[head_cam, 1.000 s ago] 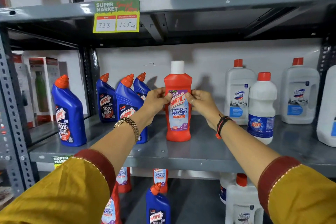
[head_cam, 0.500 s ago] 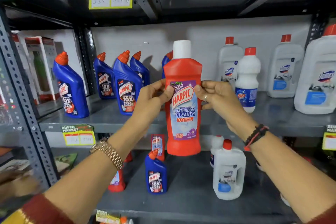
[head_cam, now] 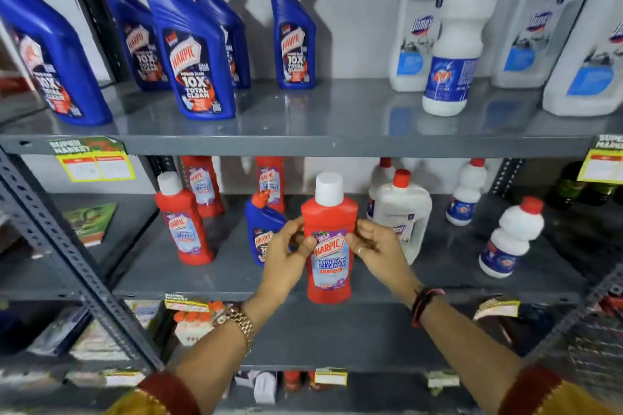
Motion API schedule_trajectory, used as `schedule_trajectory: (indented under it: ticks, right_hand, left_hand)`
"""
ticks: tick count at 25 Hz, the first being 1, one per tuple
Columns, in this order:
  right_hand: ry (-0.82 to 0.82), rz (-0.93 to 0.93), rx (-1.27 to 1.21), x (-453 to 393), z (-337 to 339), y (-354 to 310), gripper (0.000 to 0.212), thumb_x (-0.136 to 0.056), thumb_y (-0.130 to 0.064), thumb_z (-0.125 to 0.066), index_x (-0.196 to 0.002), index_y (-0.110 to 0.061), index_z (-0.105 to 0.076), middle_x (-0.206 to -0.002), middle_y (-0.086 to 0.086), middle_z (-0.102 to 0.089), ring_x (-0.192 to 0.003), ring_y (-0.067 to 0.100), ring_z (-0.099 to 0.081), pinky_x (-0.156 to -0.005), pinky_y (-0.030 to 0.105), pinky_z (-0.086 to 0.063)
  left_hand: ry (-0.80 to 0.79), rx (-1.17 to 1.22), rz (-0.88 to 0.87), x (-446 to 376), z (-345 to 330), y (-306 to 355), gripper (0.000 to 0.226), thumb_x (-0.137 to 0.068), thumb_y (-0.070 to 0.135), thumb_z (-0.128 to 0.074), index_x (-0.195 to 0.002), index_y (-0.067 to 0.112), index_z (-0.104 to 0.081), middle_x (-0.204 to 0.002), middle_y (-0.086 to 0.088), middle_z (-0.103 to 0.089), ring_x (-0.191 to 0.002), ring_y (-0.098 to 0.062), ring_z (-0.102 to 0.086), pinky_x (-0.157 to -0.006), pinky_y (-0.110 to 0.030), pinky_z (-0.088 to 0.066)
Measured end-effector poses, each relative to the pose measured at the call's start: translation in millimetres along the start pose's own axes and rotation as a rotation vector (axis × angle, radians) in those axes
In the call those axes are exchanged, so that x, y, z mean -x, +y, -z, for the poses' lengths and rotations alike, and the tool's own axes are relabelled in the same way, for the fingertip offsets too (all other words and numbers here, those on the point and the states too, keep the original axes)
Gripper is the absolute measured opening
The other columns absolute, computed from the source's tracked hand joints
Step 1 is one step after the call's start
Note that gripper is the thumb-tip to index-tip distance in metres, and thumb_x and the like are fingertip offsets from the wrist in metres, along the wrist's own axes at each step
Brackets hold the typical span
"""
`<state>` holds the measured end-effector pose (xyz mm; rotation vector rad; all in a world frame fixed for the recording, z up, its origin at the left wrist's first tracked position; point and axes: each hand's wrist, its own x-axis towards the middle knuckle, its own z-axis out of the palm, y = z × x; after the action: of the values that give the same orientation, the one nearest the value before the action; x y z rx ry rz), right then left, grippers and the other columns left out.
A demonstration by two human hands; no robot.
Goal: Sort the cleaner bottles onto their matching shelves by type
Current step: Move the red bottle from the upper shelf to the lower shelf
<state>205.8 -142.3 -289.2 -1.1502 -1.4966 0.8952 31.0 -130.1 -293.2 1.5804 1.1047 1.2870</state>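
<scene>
**Red bottle pinched between both hands at the lower shelf**

The red bottle (head_cam: 329, 239) is upright, with a white cap and a purple-and-blue label facing out. The left hand (head_cam: 286, 256) and right hand (head_cam: 374, 253) pinch its sides with their fingertips, at the lower shelf's (head_cam: 337, 293) front edge. Just behind the left fingers stands a blue bottle (head_cam: 261, 229); behind the right fingers, a white jug (head_cam: 404, 212). Another red bottle (head_cam: 183, 222) stands well left.

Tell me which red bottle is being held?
The red Harpic bathroom cleaner at the middle shelf's front, between left hand and right hand; the other red bottles stand untouched further left.
</scene>
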Motion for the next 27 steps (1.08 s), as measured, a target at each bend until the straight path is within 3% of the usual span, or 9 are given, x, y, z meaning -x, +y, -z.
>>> schedule_trajectory:
  ticks: [2, 4, 7, 10, 14, 18, 22, 24, 27]
  right_hand:
    - [0.034, -0.039, 0.056, -8.4, -3.7, 25.8, 0.017, -0.087, -0.006, -0.054, -0.099, -0.015, -0.063, -0.098, 0.010, -0.072, -0.091, 0.015, -0.066, -0.082, 0.035, -0.055]
    - [0.073, -0.086, 0.099, -20.3, -7.3, 43.2, 0.019, -0.088, -0.004, -0.054, -0.087, -0.021, -0.061, -0.086, 0.000, -0.070, -0.078, -0.002, -0.063, -0.070, 0.019, -0.052]
    - [0.132, -0.145, 0.119, -39.7, -11.7, 60.5, 0.017, -0.087, 0.002, -0.052, -0.092, -0.010, -0.062, -0.081, -0.009, -0.065, -0.069, -0.015, -0.060, -0.060, 0.004, -0.045]
    - [0.165, -0.183, 0.124, -62.1, -14.2, 77.2, 0.019, -0.087, 0.002, -0.052, -0.104, 0.001, -0.062, -0.088, -0.002, -0.066, -0.069, -0.020, -0.058, -0.060, 0.001, -0.044]
    - [0.169, -0.217, 0.096, -77.9, -14.7, 83.9, 0.022, -0.089, 0.002, -0.050, -0.109, 0.002, -0.058, -0.098, -0.003, -0.060, -0.071, -0.024, -0.056, -0.061, -0.002, -0.042]
    - [0.154, -0.266, 0.078, -80.3, -13.2, 86.6, 0.027, -0.090, -0.005, -0.051, -0.116, -0.004, -0.055, -0.107, 0.002, -0.063, -0.081, -0.019, -0.059, -0.067, 0.001, -0.045]
    - [0.232, -0.323, 0.102, -65.9, -14.9, 87.1, 0.030, -0.087, -0.010, -0.058, -0.118, -0.008, -0.058, -0.115, 0.004, -0.066, -0.097, 0.005, -0.063, -0.076, 0.005, -0.048]
    - [0.334, -0.353, 0.233, -48.0, -21.0, 94.2, 0.028, -0.086, -0.009, -0.060, -0.113, -0.005, -0.060, -0.112, 0.007, -0.069, -0.101, 0.015, -0.064, -0.083, 0.013, -0.049]
    - [0.414, -0.499, 0.203, -23.5, -38.7, 108.9, 0.021, -0.083, -0.006, -0.060, -0.101, -0.015, -0.068, -0.099, 0.001, -0.072, -0.095, 0.015, -0.067, -0.088, 0.030, -0.054]
  left_hand:
    - [-0.024, -0.031, 0.048, -14.1, -8.4, -22.2, 0.034, -0.080, 0.010, -0.056, -0.113, 0.015, -0.057, -0.083, -0.003, -0.061, -0.065, 0.007, -0.053, -0.071, -0.013, -0.045]
    - [-0.028, -0.050, 0.098, -32.1, -16.8, -41.8, 0.033, -0.083, -0.004, -0.054, -0.115, 0.001, -0.056, -0.090, -0.016, -0.064, -0.064, 0.012, -0.055, -0.066, -0.005, -0.043]
    - [0.002, -0.078, 0.135, -56.5, -26.9, -63.6, 0.035, -0.083, -0.008, -0.052, -0.118, -0.005, -0.055, -0.100, -0.033, -0.064, -0.076, -0.015, -0.063, -0.062, -0.003, -0.042]
    - [0.005, -0.063, 0.160, -81.3, -33.7, -86.3, 0.034, -0.084, -0.007, -0.051, -0.117, -0.004, -0.055, -0.104, -0.031, -0.064, -0.091, -0.033, -0.062, -0.065, -0.003, -0.046]
    - [-0.021, -0.003, 0.172, -99.4, -36.0, -102.8, 0.034, -0.086, -0.004, -0.051, -0.119, 0.000, -0.054, -0.112, -0.019, -0.066, -0.096, -0.019, -0.063, -0.082, -0.019, -0.055]
    - [-0.060, 0.072, 0.163, -97.9, -33.7, -107.4, 0.038, -0.088, 0.004, -0.053, -0.126, 0.002, -0.050, -0.116, -0.008, -0.064, -0.095, 0.001, -0.064, -0.078, -0.010, -0.052]
    - [-0.013, 0.023, 0.141, -69.1, -20.4, -117.8, 0.044, -0.088, 0.008, -0.053, -0.131, 0.011, -0.047, -0.126, 0.009, -0.056, -0.112, 0.009, -0.053, -0.094, -0.009, -0.044]
    - [0.084, -0.033, 0.173, -43.7, -1.5, -134.8, 0.039, -0.088, 0.004, -0.054, -0.126, 0.012, -0.052, -0.125, 0.005, -0.058, -0.113, 0.004, -0.054, -0.099, -0.013, -0.043]
    - [0.228, -0.098, 0.242, -20.8, 46.4, -170.2, 0.038, -0.086, -0.005, -0.050, -0.120, 0.011, -0.053, -0.122, -0.007, -0.060, -0.105, 0.006, -0.058, -0.098, -0.018, -0.045]
